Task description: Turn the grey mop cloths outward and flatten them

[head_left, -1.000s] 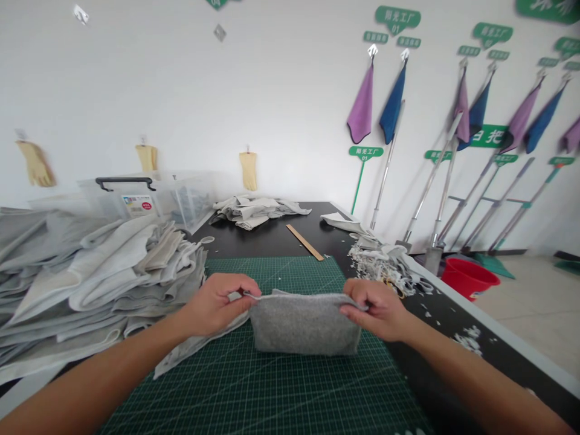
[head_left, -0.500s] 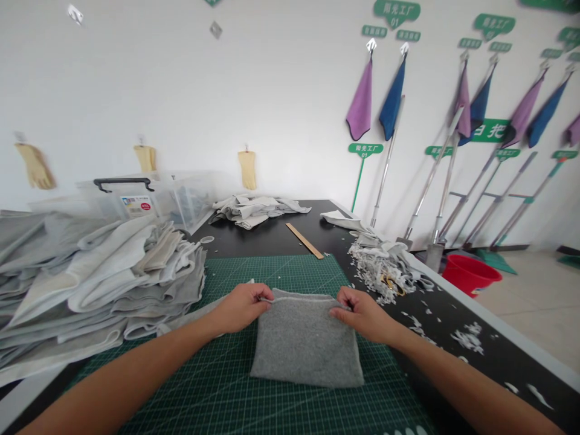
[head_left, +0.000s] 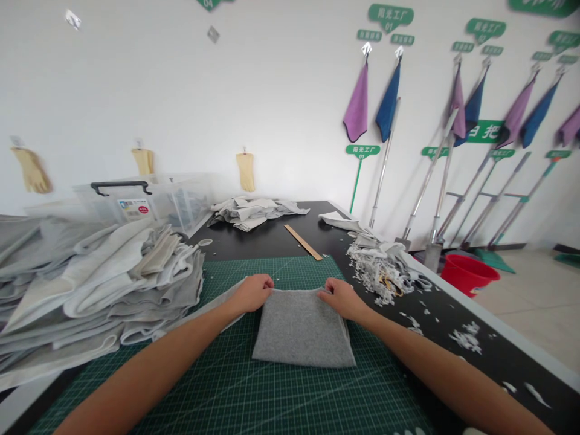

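A folded grey felt cloth (head_left: pixel 301 329) lies flat on the green cutting mat (head_left: pixel 254 393). My left hand (head_left: pixel 254 292) pinches its far left corner with curled fingers. At the far right corner my right hand (head_left: pixel 341 297) grips the same far edge, fingers closed. Both forearms reach forward over the mat.
A tall pile of grey cloths (head_left: pixel 95 290) fills the left side, with a clear plastic box (head_left: pixel 145 202) behind it. More cloths (head_left: pixel 254 212) and a wooden ruler (head_left: pixel 302 241) lie farther back. Cloth scraps (head_left: pixel 385 269) with scissors sit at right. A red bucket (head_left: pixel 469 275) stands on the floor.
Both hands have moved away from me and closer together, laying the grey cloth down flat on the mat; it was held up by its top edge before.
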`<action>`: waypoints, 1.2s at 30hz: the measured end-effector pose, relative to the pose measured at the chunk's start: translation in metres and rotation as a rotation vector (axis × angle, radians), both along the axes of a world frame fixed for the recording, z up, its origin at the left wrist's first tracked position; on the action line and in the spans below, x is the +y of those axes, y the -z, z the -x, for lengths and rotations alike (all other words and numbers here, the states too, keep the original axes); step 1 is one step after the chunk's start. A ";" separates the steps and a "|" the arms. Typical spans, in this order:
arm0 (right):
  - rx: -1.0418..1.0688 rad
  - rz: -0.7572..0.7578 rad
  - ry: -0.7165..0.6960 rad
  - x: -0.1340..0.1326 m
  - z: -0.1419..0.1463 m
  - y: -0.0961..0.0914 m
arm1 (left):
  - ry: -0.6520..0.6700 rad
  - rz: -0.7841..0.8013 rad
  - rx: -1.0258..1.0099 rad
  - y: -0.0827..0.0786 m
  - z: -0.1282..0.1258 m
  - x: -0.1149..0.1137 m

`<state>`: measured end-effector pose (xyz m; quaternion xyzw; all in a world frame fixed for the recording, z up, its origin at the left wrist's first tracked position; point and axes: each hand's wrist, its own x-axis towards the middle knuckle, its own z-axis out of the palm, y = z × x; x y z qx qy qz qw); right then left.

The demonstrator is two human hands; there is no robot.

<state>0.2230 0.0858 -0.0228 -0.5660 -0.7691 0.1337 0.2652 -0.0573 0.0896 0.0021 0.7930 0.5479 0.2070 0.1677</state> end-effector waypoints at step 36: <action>-0.294 0.015 -0.248 -0.028 0.031 -0.012 | 0.050 0.093 0.208 0.010 -0.023 -0.005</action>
